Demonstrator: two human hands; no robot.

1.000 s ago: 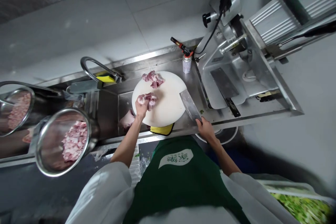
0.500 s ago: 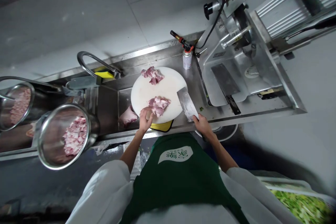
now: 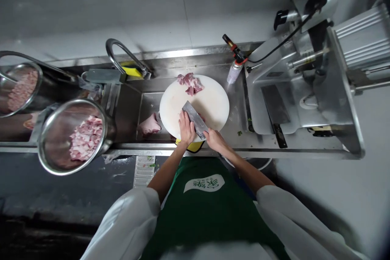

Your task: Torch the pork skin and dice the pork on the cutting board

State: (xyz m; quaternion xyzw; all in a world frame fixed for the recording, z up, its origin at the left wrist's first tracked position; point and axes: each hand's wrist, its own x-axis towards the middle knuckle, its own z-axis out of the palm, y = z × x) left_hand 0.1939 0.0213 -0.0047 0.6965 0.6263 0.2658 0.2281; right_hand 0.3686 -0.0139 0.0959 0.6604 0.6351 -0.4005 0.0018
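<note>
In my right hand is the handle of a cleaver, its broad blade slanting over the round white cutting board. My left hand is against the near side of that blade, fingers together and pressing down on a piece of meat. Most of this piece is hidden by the blade and fingers; a red bit of the meat shows past the blade. Another raw chunk of meat lies at the board's far edge. Left of the board, a pale piece with skin rests in the sink.
Two steel pots, a near one and a far one, hold cut meat at left. A faucet arches behind the sink. A torch canister, a second cleaver and a slicing machine stand to the right.
The cleaver has swung left from the board's right edge onto the near piece of meat. My left hand has come up beside the blade. The whole view has shifted slightly.
</note>
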